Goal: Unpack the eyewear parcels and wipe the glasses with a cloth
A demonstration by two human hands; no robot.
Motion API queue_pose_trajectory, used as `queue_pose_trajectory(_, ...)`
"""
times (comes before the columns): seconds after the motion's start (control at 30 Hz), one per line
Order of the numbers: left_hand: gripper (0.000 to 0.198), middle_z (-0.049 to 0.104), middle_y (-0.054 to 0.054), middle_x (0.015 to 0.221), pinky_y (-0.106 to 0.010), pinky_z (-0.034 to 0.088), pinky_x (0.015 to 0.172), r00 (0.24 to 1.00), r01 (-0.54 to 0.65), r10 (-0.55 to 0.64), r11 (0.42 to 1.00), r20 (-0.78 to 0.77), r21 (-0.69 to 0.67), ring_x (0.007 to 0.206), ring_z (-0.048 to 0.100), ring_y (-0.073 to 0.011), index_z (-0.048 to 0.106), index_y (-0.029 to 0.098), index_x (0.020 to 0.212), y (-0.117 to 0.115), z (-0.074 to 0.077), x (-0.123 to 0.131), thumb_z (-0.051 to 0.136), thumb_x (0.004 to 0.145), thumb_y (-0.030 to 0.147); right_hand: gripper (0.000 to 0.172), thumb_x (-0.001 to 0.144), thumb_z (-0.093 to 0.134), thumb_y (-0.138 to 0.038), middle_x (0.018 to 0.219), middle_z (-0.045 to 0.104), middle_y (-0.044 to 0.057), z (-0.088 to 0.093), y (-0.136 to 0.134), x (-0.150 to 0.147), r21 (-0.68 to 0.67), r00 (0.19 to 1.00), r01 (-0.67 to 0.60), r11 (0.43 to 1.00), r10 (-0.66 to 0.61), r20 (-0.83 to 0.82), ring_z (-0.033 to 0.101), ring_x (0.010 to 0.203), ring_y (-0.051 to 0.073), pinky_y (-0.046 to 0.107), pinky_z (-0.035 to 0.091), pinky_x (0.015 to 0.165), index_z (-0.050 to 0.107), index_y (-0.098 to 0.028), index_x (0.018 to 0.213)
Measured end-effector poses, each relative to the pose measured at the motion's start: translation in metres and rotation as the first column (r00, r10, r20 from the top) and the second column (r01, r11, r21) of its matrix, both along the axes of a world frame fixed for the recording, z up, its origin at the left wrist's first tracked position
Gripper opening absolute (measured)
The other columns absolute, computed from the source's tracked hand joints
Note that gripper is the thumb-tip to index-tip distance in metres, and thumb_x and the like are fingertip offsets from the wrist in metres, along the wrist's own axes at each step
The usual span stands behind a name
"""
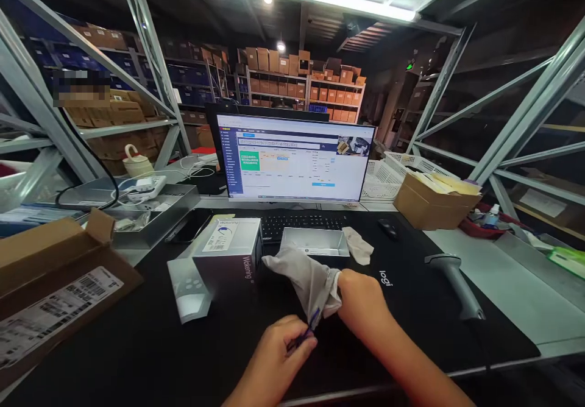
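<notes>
A limp white pouch (305, 276) is held over the black desk mat, its far corner drooping toward the boxes. My right hand (363, 300) grips it at the right edge; the fingertips are hidden in the folds. Below it, my left hand (281, 349) is closed, pinching a thin dark-blue strip (314, 320) at the pouch's lower end. What the strip belongs to is mostly hidden. Beyond the hands sits an uncovered light-grey box tray (326, 242), with a crumpled white piece (359, 245) at its right. A printed product box (228, 261) stands to the left, beside a curved whitish insert (189, 291).
An opened cardboard carton (59, 297) takes up the left side. Behind the boxes are a keyboard (301, 225) and a monitor (297, 163). A barcode scanner (457, 285) and a mouse (387, 228) lie to the right, near a carton of papers (434, 203).
</notes>
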State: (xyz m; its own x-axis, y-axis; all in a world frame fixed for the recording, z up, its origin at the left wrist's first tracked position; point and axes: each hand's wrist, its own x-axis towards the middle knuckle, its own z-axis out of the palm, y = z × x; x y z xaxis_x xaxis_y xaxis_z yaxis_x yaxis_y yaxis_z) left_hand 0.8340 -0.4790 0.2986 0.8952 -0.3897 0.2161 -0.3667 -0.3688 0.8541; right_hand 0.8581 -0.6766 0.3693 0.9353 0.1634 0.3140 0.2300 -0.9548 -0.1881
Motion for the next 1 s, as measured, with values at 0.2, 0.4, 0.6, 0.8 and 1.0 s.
queue_pose_trajectory(0.2, 0.04, 0.055, 0.0, 0.06, -0.022, 0.038, 0.054, 0.995, 0.066, -0.066, 0.998, 0.075, 0.004, 0.057, 0.052, -0.0127, 0.064, 0.018, 0.064, 0.041, 0.014, 0.01, 0.054, 0.095, 0.042, 0.03, 0.076, 0.077, -0.04, 0.047, 0.047, -0.008, 0.02, -0.091, 0.017, 0.863, 0.847, -0.065, 0.501, 0.484, -0.217, 0.036, 0.043, 0.007, 0.019, 0.025, 0.044, 0.078, -0.019, 0.097)
queue_pose_trajectory(0.4, 0.047, 0.05, 0.002, 0.053, -0.02, 0.038, 0.05, 0.946, 0.178, -0.203, 0.977, 0.252, 0.12, 0.05, 0.05, -0.0105, 0.057, 0.019, 0.058, 0.044, 0.004, 0.01, 0.049, 0.099, 0.039, 0.031, 0.062, 0.091, -0.027, 0.042, 0.033, -0.015, -0.018, -0.117, 0.02, 0.949, 0.936, 0.271, -0.161, 0.275, -0.221, 0.015, 0.038, 0.001, 0.016, 0.019, 0.038, 0.072, -0.018, 0.086)
queue_pose_trajectory(0.6, 0.021, 0.064, -0.002, 0.083, -0.023, 0.055, 0.061, 0.819, -0.345, 0.34, 0.935, 0.461, -0.076, 0.065, 0.062, -0.0136, 0.066, 0.021, 0.107, 0.037, 0.001, 0.023, 0.061, 0.093, 0.035, 0.033, 0.065, 0.09, -0.026, 0.057, 0.051, -0.009, -0.039, -0.128, 0.002, 0.886, 0.938, 0.305, -0.35, 0.271, -0.216, 0.033, 0.042, 0.0, 0.011, 0.033, 0.041, 0.071, -0.018, 0.09)
queue_pose_trajectory(0.8, 0.077, 0.049, -0.007, 0.117, -0.028, 0.058, 0.067, 0.806, -0.454, 0.375, 0.888, 0.458, 0.071, 0.062, 0.056, -0.0077, 0.027, 0.03, 0.153, 0.021, 0.0, 0.041, 0.065, 0.086, 0.022, 0.033, 0.063, 0.088, -0.014, 0.069, 0.061, -0.004, -0.04, -0.141, -0.017, 0.82, 0.969, 0.244, -0.518, 0.152, -0.193, 0.043, 0.047, 0.0, 0.008, 0.041, 0.042, 0.072, -0.017, 0.092)
queue_pose_trajectory(1.0, 0.087, 0.056, -0.01, 0.127, -0.031, 0.06, 0.07, 0.885, -0.362, 0.204, 0.867, 0.418, 0.343, 0.08, 0.07, -0.019, 0.036, 0.027, 0.149, 0.015, 0.003, 0.046, 0.069, 0.072, 0.005, 0.039, 0.055, 0.092, -0.015, 0.075, 0.068, -0.001, -0.034, -0.149, -0.019, 0.826, 0.975, 0.196, -0.529, 0.016, -0.221, 0.051, 0.051, 0.0, 0.005, 0.044, 0.043, 0.074, -0.019, 0.09)
